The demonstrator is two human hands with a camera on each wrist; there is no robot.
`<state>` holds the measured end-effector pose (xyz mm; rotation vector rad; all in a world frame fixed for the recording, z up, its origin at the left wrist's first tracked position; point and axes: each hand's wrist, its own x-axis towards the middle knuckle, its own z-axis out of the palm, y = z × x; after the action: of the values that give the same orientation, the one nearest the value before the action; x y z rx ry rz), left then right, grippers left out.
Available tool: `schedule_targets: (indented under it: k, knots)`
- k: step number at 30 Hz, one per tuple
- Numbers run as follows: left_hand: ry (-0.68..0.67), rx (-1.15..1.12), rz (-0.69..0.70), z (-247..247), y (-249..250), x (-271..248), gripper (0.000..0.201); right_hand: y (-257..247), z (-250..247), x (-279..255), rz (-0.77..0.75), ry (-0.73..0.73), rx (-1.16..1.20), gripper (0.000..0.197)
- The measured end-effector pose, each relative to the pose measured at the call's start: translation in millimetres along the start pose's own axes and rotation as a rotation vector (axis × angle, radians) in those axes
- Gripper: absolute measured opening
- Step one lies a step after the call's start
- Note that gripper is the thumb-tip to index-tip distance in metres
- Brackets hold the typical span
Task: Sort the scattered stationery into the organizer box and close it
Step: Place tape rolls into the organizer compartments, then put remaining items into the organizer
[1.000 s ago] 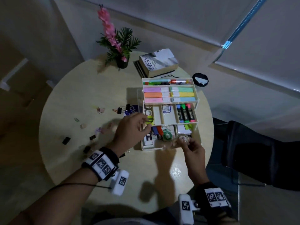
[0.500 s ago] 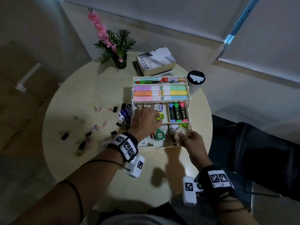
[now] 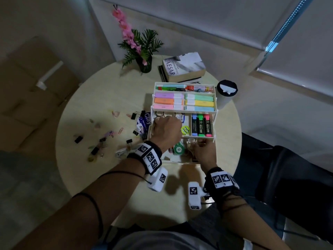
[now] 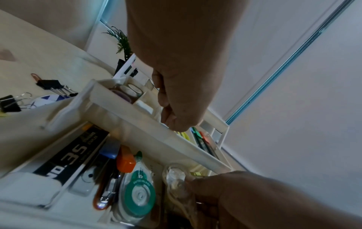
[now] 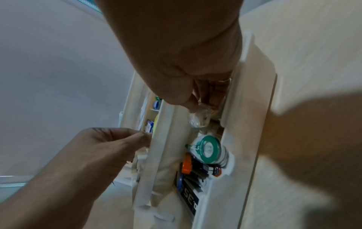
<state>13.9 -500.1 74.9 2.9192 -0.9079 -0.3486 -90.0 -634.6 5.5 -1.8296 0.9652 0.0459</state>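
Observation:
The white tiered organizer box [image 3: 183,83] stands open on the round table, with pastel highlighters in its upper tray and markers in its middle one. My left hand [image 3: 167,129] hovers over the middle tray with fingers curled [image 4: 166,111]; whether they hold anything is hidden. A yellow-green round sharpener [image 3: 185,130] lies just right of it. My right hand [image 3: 201,150] pinches a clear tape roll [image 4: 176,178] down in the bottom tray, beside a green correction tape [image 3: 178,149]. Binder clips [image 3: 134,116], paper clips [image 3: 121,130] and a blue clay packet [image 3: 144,121] lie left of the box.
A flower pot [image 3: 145,65] and stacked books [image 3: 183,67] sit behind the box, and a black-lidded cup [image 3: 227,89] stands at its right rear corner. A dark chair [image 3: 288,168] stands right of the table. Bare tabletop [image 3: 162,204] shows in front.
My left hand has moved right from beside the box to over the middle tray. My right hand has lowered the clear tape roll into the bottom tray.

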Motion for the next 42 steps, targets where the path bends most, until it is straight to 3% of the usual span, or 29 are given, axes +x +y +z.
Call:
schedule_targets:
  k: [3,5,7,12,16,20,25,32,37,40,42]
  knots:
    - [0.112,-0.064,0.059,11.9,-5.9,-14.1,0.007,-3.3,3.2,-1.7,0.000,0.003,-0.060,0.017]
    - [0.216,-0.139,0.081,26.0,-12.0,-29.5,0.021,-7.5,2.8,-1.3,-0.013,0.003,-0.062,0.020]
    - [0.254,-0.166,0.117,38.1,-16.0,-44.3,0.027,-11.9,1.3,-4.8,-0.033,0.001,-0.054,0.007]
    - [0.163,-0.024,0.251,48.4,-16.1,-54.9,0.050,-13.5,6.9,-7.3,-0.065,0.034,-0.062,0.019]
    - [0.116,0.005,0.159,45.6,-14.7,-42.8,0.061,-7.4,16.4,-1.0,0.011,0.019,-0.068,0.012]
    - [0.150,0.010,0.089,38.6,-16.3,-36.4,0.058,3.0,24.0,11.1,0.029,0.015,-0.040,0.017]
    - [0.159,0.015,0.061,30.7,-14.0,-31.7,0.049,10.1,22.4,14.6,0.007,-0.012,-0.019,0.007]
    - [0.136,-0.092,0.112,28.1,-23.9,-37.9,0.055,3.1,-0.4,-3.6,-0.048,0.031,-0.020,0.020]
    - [0.172,-0.274,0.221,32.2,-76.8,-72.6,0.058,0.4,-17.6,-28.6,-0.079,-0.090,0.085,0.012]
    - [0.164,-0.353,0.148,41.0,-123.8,-106.8,0.053,-11.2,-13.0,-38.9,-0.201,-0.208,-0.051,0.017]
    - [0.132,-0.353,0.066,49.6,-160.4,-130.7,0.046,-27.9,1.8,-48.2,-0.218,-0.362,-0.121,0.014]
